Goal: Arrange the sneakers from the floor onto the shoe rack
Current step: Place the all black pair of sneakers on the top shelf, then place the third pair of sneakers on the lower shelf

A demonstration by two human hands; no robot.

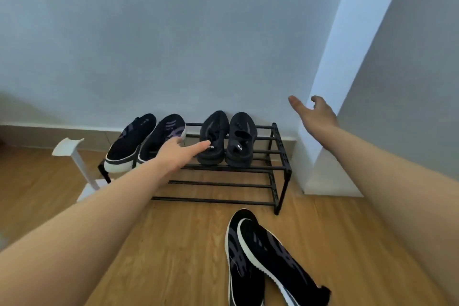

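A low black shoe rack (pixel 278 146) with two tiers stands against the wall. Its top tier carries a pair of black sneakers with white soles (pixel 146 143) at the left and an all-black pair (pixel 228 139) at the right. My left hand (pixel 182 153) reaches over the top tier between the pairs, fingers apart, fingertips touching the all-black pair's left shoe. My right hand (pixel 314 113) hangs open in the air above and right of the rack, holding nothing. On the wooden floor in front of the rack lies a third pair, black with white soles (pixel 263 258), one shoe partly over the other.
A white stand (pixel 74 154) with a curved top rises from the floor left of the rack. A white wall corner (pixel 330 97) juts out directly right of the rack. The rack's lower tier (pixel 218 184) holds no shoes.
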